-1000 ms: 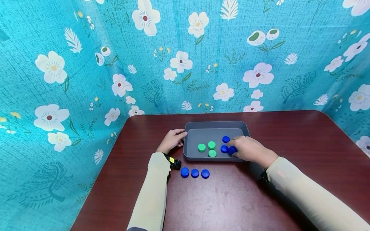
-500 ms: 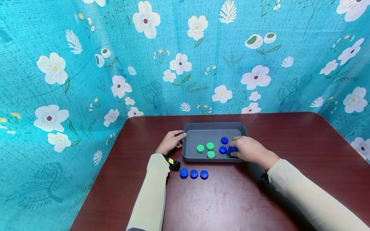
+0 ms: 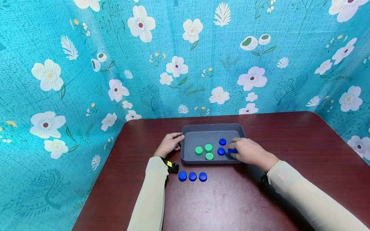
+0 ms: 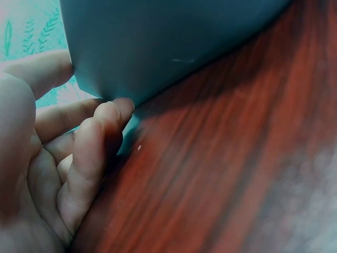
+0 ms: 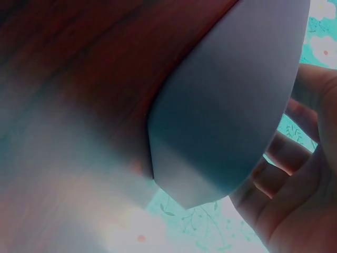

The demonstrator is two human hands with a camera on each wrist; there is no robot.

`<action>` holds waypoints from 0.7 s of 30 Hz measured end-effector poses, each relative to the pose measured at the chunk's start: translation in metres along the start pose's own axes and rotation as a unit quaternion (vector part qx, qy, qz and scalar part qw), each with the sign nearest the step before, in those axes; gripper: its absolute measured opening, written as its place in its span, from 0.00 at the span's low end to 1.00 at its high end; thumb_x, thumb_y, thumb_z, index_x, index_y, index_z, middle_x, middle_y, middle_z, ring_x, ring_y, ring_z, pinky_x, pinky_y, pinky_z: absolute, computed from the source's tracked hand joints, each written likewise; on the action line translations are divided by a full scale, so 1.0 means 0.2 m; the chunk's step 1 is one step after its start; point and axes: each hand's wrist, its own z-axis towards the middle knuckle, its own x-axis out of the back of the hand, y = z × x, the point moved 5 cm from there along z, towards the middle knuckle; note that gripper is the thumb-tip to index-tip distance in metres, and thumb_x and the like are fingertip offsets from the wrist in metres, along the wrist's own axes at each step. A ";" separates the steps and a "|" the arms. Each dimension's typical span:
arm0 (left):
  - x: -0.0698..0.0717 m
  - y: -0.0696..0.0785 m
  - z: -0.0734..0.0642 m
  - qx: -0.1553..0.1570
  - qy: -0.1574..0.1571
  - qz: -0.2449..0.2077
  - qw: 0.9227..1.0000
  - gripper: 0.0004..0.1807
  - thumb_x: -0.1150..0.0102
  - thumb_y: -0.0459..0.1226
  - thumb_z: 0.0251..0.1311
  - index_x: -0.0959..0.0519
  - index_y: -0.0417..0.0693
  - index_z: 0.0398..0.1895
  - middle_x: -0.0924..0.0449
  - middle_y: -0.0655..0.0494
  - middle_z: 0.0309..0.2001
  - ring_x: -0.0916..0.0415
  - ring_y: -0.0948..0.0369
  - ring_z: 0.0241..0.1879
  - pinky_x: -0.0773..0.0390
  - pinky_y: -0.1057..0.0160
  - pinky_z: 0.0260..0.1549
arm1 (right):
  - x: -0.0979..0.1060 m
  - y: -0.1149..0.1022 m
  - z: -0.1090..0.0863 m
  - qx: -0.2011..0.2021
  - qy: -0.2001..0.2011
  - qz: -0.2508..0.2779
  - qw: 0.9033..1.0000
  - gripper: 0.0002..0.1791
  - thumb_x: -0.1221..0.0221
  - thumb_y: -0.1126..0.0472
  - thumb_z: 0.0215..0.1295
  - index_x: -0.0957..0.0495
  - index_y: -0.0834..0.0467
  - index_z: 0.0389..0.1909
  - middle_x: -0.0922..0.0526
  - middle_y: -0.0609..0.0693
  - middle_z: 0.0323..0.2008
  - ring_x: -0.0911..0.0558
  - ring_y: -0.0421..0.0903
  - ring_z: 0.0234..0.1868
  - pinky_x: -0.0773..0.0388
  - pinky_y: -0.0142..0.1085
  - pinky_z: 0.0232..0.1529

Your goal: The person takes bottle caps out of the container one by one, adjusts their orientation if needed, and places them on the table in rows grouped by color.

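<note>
A grey rectangular tray [image 3: 212,162] lies on the table, with three green bottle caps [image 3: 208,148] in its left half. My left hand [image 3: 168,144] holds the tray's left side, thumb at the rim; in the left wrist view its other fingers [image 4: 87,153] curl near the wall's lower corner. Over the right part of the tray, my right hand [image 3: 248,152] pinches a blue bottle cap [image 3: 232,150], partly hidden by the fingers. Two more blue caps [image 3: 221,151] sit just left of it. In the right wrist view the tray wall hides the right fingertips.
Three blue caps [image 3: 192,176] form a row on the dark red wooden table [image 3: 231,199] in front of the tray. A blue flowered cloth [image 3: 196,64] hangs behind the table and along both sides.
The right fingers stay at the same blue cap, which looked tilted a second ago and appears flatter now. The left hand keeps its place at the tray. The head view has shifted slightly.
</note>
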 end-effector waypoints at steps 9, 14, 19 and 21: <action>0.01 -0.03 -0.02 0.004 -0.006 -0.002 1.000 0.29 0.40 0.53 0.64 0.25 0.48 0.64 0.19 0.49 0.35 0.21 0.55 0.26 0.19 0.60 0.28 | -0.03 -0.01 0.00 -0.009 -0.013 0.013 1.000 0.14 0.32 0.62 0.57 0.14 0.56 0.46 0.20 0.51 0.41 0.19 0.50 0.40 0.18 0.46 0.40; 0.01 -0.03 -0.02 0.003 -0.002 -0.004 1.000 0.29 0.40 0.53 0.64 0.24 0.49 0.64 0.18 0.49 0.36 0.21 0.55 0.26 0.19 0.60 0.28 | -0.02 -0.01 0.01 -0.013 0.000 0.012 1.000 0.14 0.32 0.62 0.57 0.14 0.56 0.46 0.20 0.51 0.41 0.19 0.50 0.40 0.18 0.47 0.40; 0.01 -0.02 -0.01 0.005 -0.003 -0.005 1.000 0.28 0.40 0.52 0.65 0.24 0.49 0.63 0.18 0.49 0.36 0.21 0.55 0.26 0.19 0.60 0.27 | -0.01 0.00 0.02 -0.020 0.003 0.026 0.999 0.15 0.33 0.61 0.58 0.14 0.56 0.47 0.20 0.52 0.44 0.19 0.51 0.43 0.19 0.48 0.43; 0.01 -0.01 0.00 0.002 -0.004 -0.007 1.000 0.28 0.40 0.52 0.65 0.24 0.49 0.63 0.18 0.49 0.36 0.21 0.55 0.27 0.19 0.60 0.27 | 0.00 0.01 0.02 -0.027 0.006 0.032 0.999 0.15 0.33 0.61 0.59 0.15 0.55 0.48 0.20 0.52 0.45 0.19 0.52 0.44 0.19 0.49 0.43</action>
